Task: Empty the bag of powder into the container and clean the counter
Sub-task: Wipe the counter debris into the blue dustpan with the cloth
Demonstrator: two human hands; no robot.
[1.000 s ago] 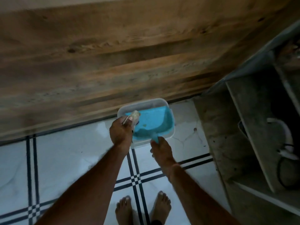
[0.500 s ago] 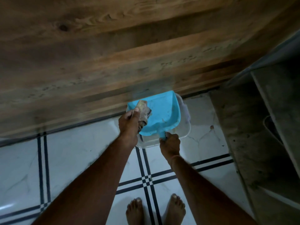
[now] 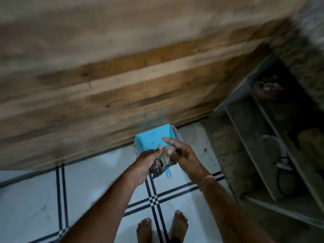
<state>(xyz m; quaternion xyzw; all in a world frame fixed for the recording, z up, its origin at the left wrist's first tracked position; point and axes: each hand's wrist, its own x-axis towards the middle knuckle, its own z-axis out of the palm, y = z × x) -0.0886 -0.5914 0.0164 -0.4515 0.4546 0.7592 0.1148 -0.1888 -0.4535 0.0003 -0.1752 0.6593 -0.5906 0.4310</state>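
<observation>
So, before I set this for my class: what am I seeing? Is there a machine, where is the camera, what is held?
No machine: a person's two bare hands. The picture comes from a camera worn on the head, looking down, so the arms enter from below and the bare feet show. On the tiled floor, by a wooden panel, a blue dustpan rests over a clear container. The left hand holds a crumpled wad, too blurred to name; the right hand is open beside it.

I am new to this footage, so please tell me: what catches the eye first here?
The bright blue dustpan stands out at the foot of the wooden panel. Just in front of it, the left hand grips a crumpled wad, with the right hand open beside it.
</observation>
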